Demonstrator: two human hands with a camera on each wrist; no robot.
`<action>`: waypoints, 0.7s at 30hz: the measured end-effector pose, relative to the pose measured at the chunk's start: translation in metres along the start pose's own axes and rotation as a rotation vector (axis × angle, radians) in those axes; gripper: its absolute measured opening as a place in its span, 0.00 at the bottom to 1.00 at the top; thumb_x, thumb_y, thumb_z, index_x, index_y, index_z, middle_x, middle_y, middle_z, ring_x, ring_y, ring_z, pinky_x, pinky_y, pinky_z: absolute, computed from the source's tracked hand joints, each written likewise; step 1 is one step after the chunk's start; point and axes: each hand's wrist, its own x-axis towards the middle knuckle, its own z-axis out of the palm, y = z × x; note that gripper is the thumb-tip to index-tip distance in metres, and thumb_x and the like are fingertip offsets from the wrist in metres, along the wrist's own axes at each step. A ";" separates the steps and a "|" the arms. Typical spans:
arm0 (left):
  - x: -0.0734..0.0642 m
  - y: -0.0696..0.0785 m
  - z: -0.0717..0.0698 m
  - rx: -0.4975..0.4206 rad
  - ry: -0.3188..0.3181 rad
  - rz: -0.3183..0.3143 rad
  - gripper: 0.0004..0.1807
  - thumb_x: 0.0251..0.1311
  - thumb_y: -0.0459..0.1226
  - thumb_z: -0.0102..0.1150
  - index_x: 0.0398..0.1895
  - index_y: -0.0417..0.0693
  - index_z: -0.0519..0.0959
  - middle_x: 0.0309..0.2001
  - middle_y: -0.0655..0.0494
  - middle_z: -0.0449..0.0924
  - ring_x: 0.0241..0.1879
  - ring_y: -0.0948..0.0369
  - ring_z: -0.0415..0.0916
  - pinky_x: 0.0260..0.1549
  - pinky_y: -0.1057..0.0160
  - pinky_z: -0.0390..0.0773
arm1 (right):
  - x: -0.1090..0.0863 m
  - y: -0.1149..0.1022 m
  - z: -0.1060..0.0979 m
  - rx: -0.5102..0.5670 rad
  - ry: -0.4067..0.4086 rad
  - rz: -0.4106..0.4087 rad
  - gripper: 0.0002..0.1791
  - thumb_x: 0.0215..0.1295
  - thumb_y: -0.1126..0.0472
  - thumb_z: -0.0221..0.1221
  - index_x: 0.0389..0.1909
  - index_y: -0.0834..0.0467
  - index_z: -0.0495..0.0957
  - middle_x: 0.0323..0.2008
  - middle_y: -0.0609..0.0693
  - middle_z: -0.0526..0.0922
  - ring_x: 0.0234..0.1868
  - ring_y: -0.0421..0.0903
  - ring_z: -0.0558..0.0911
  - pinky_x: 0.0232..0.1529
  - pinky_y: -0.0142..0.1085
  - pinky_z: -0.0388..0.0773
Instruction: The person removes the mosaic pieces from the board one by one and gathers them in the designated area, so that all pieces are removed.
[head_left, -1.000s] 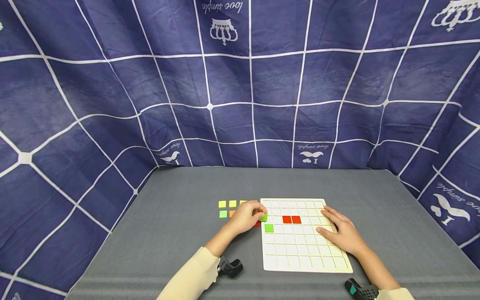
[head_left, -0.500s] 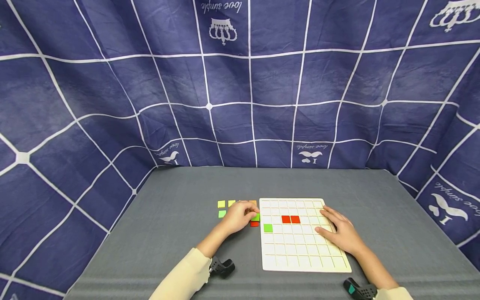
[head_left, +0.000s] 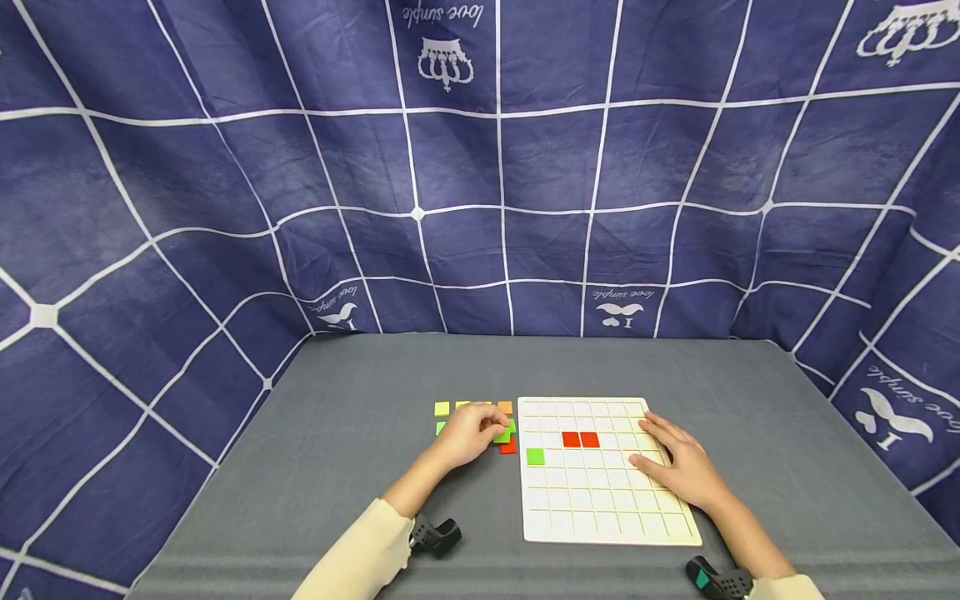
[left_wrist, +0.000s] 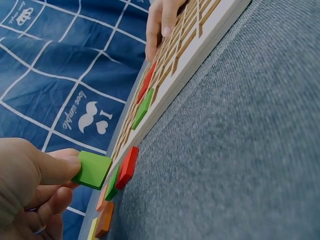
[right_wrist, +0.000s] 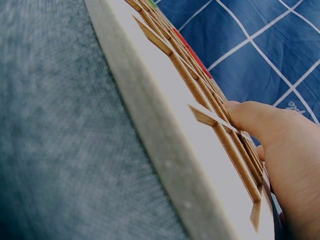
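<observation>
My left hand (head_left: 463,437) pinches a green square tile (left_wrist: 94,170) between thumb and fingers, held just above the loose tiles left of the board. Below it, in the left wrist view, lie a red tile (left_wrist: 128,167), another green tile (left_wrist: 112,184) and an orange tile (left_wrist: 104,220). My right hand (head_left: 684,471) rests on the right edge of a white gridded board (head_left: 600,525), fingers spread. Set in the board's cells are two red tiles (head_left: 581,439) side by side and one green tile (head_left: 535,457) near its left edge.
A row of yellow tiles (head_left: 442,408) lies on the grey tabletop (head_left: 345,433) beyond my left hand, which hides part of the group. An orange tile (head_left: 505,407) ends that row near the board. A blue checked curtain (head_left: 540,167) surrounds the table's back and sides.
My left hand has moved left from the board's left edge with the green tile, uncovering more of the loose red, green and orange tiles. The right hand stays on the board.
</observation>
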 end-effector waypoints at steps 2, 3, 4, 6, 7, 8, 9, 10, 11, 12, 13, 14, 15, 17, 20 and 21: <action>-0.002 -0.002 -0.001 0.000 0.003 -0.004 0.03 0.58 0.29 0.64 0.32 0.46 0.84 0.30 0.60 0.80 0.28 0.65 0.70 0.30 0.66 0.72 | 0.000 0.000 0.000 0.004 0.000 0.002 0.37 0.57 0.49 0.67 0.63 0.66 0.71 0.65 0.65 0.68 0.64 0.68 0.64 0.57 0.64 0.57; -0.003 -0.003 -0.002 -0.006 0.003 -0.008 0.03 0.58 0.29 0.64 0.32 0.46 0.84 0.30 0.60 0.80 0.28 0.65 0.70 0.30 0.66 0.72 | 0.001 0.000 0.000 0.007 0.000 0.003 0.37 0.57 0.50 0.67 0.63 0.66 0.71 0.66 0.65 0.67 0.65 0.68 0.64 0.57 0.64 0.57; -0.004 -0.004 -0.002 -0.011 0.002 -0.013 0.03 0.58 0.29 0.64 0.32 0.46 0.84 0.31 0.60 0.80 0.28 0.65 0.70 0.30 0.67 0.72 | 0.001 0.000 0.000 0.007 0.003 0.001 0.37 0.57 0.50 0.67 0.63 0.66 0.72 0.65 0.65 0.68 0.64 0.68 0.65 0.57 0.64 0.57; -0.006 -0.005 -0.003 -0.017 -0.001 -0.014 0.03 0.58 0.29 0.64 0.32 0.45 0.84 0.31 0.60 0.80 0.27 0.65 0.70 0.29 0.66 0.72 | 0.001 -0.001 0.000 0.007 0.006 -0.003 0.37 0.57 0.50 0.68 0.63 0.66 0.72 0.65 0.64 0.68 0.64 0.68 0.65 0.57 0.64 0.58; -0.007 -0.006 -0.004 -0.019 -0.002 -0.013 0.03 0.58 0.29 0.64 0.32 0.45 0.84 0.31 0.60 0.80 0.27 0.65 0.70 0.29 0.66 0.72 | 0.001 -0.001 0.000 0.006 0.007 -0.004 0.36 0.57 0.50 0.68 0.63 0.66 0.72 0.65 0.64 0.68 0.64 0.68 0.65 0.56 0.64 0.58; -0.007 -0.006 -0.004 -0.021 -0.003 -0.012 0.03 0.58 0.29 0.64 0.32 0.44 0.84 0.31 0.60 0.80 0.28 0.66 0.70 0.30 0.66 0.72 | 0.001 -0.001 0.000 0.004 0.007 -0.006 0.37 0.57 0.50 0.68 0.63 0.66 0.72 0.65 0.64 0.68 0.64 0.68 0.65 0.56 0.64 0.58; -0.008 -0.007 -0.004 -0.023 -0.003 -0.008 0.03 0.58 0.28 0.64 0.32 0.44 0.83 0.30 0.60 0.80 0.27 0.65 0.70 0.30 0.66 0.72 | 0.001 -0.001 0.000 0.002 0.007 -0.005 0.37 0.57 0.50 0.68 0.63 0.66 0.72 0.65 0.64 0.68 0.64 0.68 0.65 0.56 0.64 0.58; -0.009 -0.007 -0.005 -0.023 -0.003 -0.007 0.03 0.58 0.28 0.64 0.31 0.45 0.83 0.30 0.60 0.80 0.27 0.66 0.70 0.30 0.66 0.71 | 0.001 -0.001 0.000 0.001 0.006 -0.004 0.37 0.57 0.50 0.68 0.63 0.66 0.72 0.65 0.65 0.68 0.64 0.68 0.65 0.56 0.64 0.58; -0.010 -0.008 -0.005 -0.021 -0.002 -0.005 0.04 0.58 0.28 0.64 0.31 0.45 0.83 0.30 0.60 0.80 0.27 0.65 0.70 0.30 0.66 0.71 | 0.001 -0.001 0.000 0.001 0.005 -0.003 0.37 0.57 0.50 0.68 0.63 0.66 0.72 0.65 0.65 0.68 0.64 0.68 0.65 0.56 0.64 0.58; -0.010 -0.008 -0.005 -0.016 0.000 -0.002 0.04 0.58 0.28 0.64 0.31 0.45 0.83 0.30 0.59 0.79 0.27 0.65 0.70 0.29 0.66 0.71 | 0.001 -0.001 0.000 0.001 0.003 -0.001 0.37 0.57 0.50 0.68 0.63 0.66 0.72 0.65 0.65 0.68 0.64 0.68 0.65 0.56 0.65 0.58; -0.011 -0.008 -0.004 -0.014 0.000 -0.003 0.04 0.58 0.28 0.64 0.30 0.45 0.83 0.30 0.60 0.79 0.27 0.66 0.69 0.29 0.66 0.71 | 0.001 -0.001 0.000 0.001 0.001 0.000 0.37 0.57 0.50 0.67 0.63 0.66 0.71 0.65 0.65 0.68 0.64 0.68 0.65 0.57 0.65 0.58; -0.011 -0.009 -0.004 -0.011 -0.001 -0.003 0.04 0.58 0.28 0.64 0.30 0.45 0.83 0.30 0.60 0.80 0.26 0.66 0.69 0.29 0.66 0.70 | 0.001 -0.001 0.000 0.002 0.000 0.001 0.37 0.57 0.50 0.67 0.63 0.66 0.71 0.65 0.65 0.68 0.64 0.68 0.65 0.57 0.65 0.58; -0.012 -0.009 -0.004 -0.009 -0.001 -0.001 0.04 0.58 0.28 0.64 0.30 0.46 0.83 0.30 0.60 0.79 0.26 0.66 0.69 0.28 0.67 0.70 | 0.001 -0.001 0.000 0.003 -0.001 0.003 0.37 0.57 0.50 0.67 0.63 0.66 0.71 0.65 0.65 0.67 0.65 0.68 0.65 0.57 0.65 0.57; -0.013 -0.010 -0.004 -0.008 -0.005 -0.004 0.04 0.58 0.28 0.64 0.30 0.45 0.83 0.30 0.59 0.80 0.26 0.66 0.69 0.28 0.67 0.70 | 0.001 -0.002 -0.001 0.006 -0.002 0.004 0.37 0.57 0.50 0.67 0.63 0.66 0.71 0.66 0.65 0.67 0.65 0.68 0.64 0.57 0.65 0.57; -0.015 -0.010 -0.004 -0.013 -0.012 -0.011 0.04 0.59 0.29 0.64 0.30 0.45 0.83 0.31 0.59 0.80 0.26 0.67 0.70 0.27 0.67 0.71 | 0.001 -0.002 0.000 0.004 0.002 0.000 0.37 0.57 0.50 0.68 0.63 0.66 0.72 0.65 0.65 0.67 0.64 0.68 0.65 0.57 0.65 0.58; -0.016 -0.011 -0.004 -0.017 -0.013 -0.014 0.03 0.59 0.29 0.64 0.30 0.45 0.83 0.30 0.59 0.80 0.25 0.67 0.70 0.27 0.67 0.71 | 0.001 -0.002 0.000 0.005 0.003 -0.001 0.36 0.57 0.50 0.68 0.63 0.66 0.72 0.65 0.65 0.67 0.64 0.68 0.65 0.57 0.65 0.58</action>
